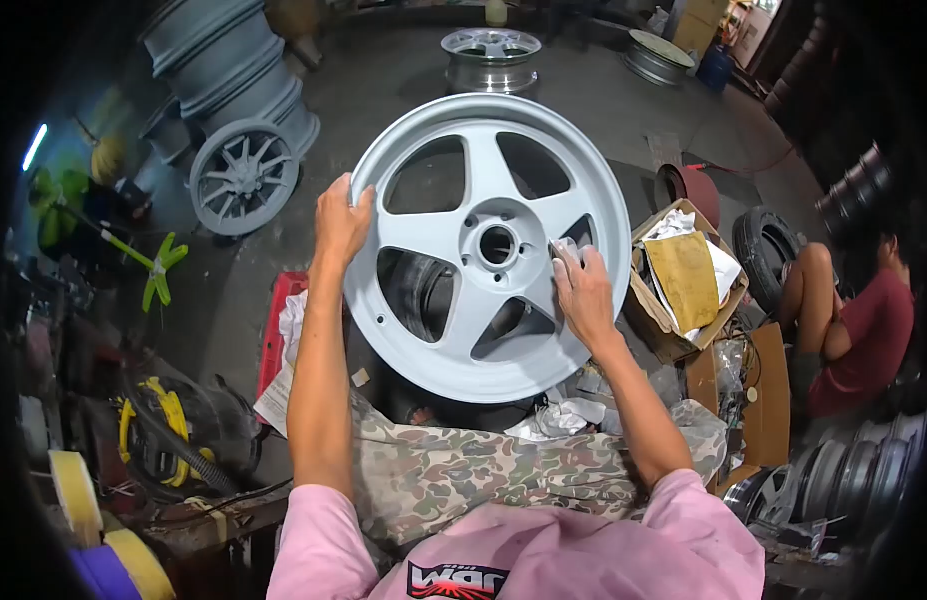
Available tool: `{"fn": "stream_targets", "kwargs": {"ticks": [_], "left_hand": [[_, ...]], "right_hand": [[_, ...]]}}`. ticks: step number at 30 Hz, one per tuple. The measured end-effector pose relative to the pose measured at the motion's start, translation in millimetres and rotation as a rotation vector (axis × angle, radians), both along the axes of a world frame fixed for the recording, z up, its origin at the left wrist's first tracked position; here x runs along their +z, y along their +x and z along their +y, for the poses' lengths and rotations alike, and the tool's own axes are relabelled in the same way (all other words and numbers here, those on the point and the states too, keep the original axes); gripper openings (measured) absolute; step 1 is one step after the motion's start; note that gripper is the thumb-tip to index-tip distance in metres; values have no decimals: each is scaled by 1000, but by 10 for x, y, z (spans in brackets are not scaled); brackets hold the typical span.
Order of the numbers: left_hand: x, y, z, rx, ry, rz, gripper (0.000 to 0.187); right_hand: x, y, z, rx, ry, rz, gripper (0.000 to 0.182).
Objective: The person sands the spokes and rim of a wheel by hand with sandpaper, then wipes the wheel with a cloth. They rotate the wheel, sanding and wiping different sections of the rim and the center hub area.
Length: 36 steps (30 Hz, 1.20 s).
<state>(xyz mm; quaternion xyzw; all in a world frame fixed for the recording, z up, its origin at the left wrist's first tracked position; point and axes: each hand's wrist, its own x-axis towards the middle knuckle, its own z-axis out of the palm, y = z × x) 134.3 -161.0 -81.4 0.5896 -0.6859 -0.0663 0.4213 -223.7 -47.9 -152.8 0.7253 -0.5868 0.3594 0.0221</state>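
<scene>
A pale grey five-spoke car wheel rim (404,370) is tilted up in front of me, above my lap. My left hand (343,222) grips its upper left edge, with the thumb on the near face. On the right-hand spoke, close to the hub, my right hand (584,290) is closed, fingers bent against the surface. A small whitish piece shows at its fingertips, too little of it to name. Several bolt holes ring the round centre bore. Through the gaps between the spokes a dark, round object is partly visible.
A cardboard box (674,345) of papers stands at right, beside a tyre (766,250) and a seated person (859,340). Stacked rims (224,60) and a multi-spoke wheel (246,178) are at upper left. A polished rim (492,75) lies ahead. A red tray (276,335) sits left.
</scene>
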Motion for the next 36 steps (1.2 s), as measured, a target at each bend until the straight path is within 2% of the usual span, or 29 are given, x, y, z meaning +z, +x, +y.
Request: {"fn": "stream_targets", "kwargs": {"ticks": [1,3,4,5,7,8,9,11,12,13,15,16,17,19,20,21,23,25,27,28,30,31,33,35,36], "left_hand": [[-16,-25,38,14,18,12,25],[11,-86,94,31,-48,-48,27],[19,-100,129,-13,-63,-15,27],[26,-120,158,-5,-68,-12,27],[6,-150,210,-4,-169,-20,27],[-34,-162,204,25,-179,-49,28],[-19,-195,245,30,-175,-43,28],[87,-253,320,9,-126,-46,28],[88,-267,342,11,-141,-50,27],[87,-283,343,8,-146,-51,27],[66,-291,351,14,-167,-42,25],[65,-285,357,21,-169,-38,25],[70,-288,358,11,-170,-42,25],[80,-295,371,-7,-175,-44,24],[86,-297,385,-11,-144,-39,23],[102,-290,383,-12,-117,-34,22],[119,-274,378,-12,-113,-31,22],[99,-260,385,-15,-103,-35,22],[82,-282,378,-5,-132,-38,23],[88,-286,365,-14,-136,-40,23],[71,-301,364,-16,-118,-46,26],[83,-318,383,-18,-117,-44,26],[127,-322,411,-4,-74,-43,28],[52,-309,390,-1,-140,-46,25],[6,-282,350,9,-205,-46,22]], "right_hand": [[104,16,-6,14,18,12,33],[248,55,-73,199,1,268,34],[259,80,-141,207,-48,384,26],[214,114,-165,213,-53,387,26],[19,172,-142,188,210,549,24],[-100,242,-94,204,185,464,32],[-126,334,-30,210,188,471,32],[-142,525,33,216,339,271,37],[-164,570,-35,210,352,2,45],[-56,559,-95,207,347,0,45],[226,465,-199,290,748,-871,51],[412,422,-209,196,675,-565,51],[415,452,-291,198,678,-561,51],[358,535,-474,79,30,-147,45],[299,610,-515,-1,95,-81,38],[312,720,-465,44,130,-36,30],[30,907,-344,190,-1,182,28],[127,930,-172,200,-11,110,28],[160,845,-14,182,224,88,28],[92,743,48,173,220,83,28],[-54,450,97,215,302,232,26],[-25,362,81,213,303,234,26],[84,273,-67,439,44,143,25],[307,281,-217,472,59,190,25],[344,247,-341,453,22,339,23]]}}
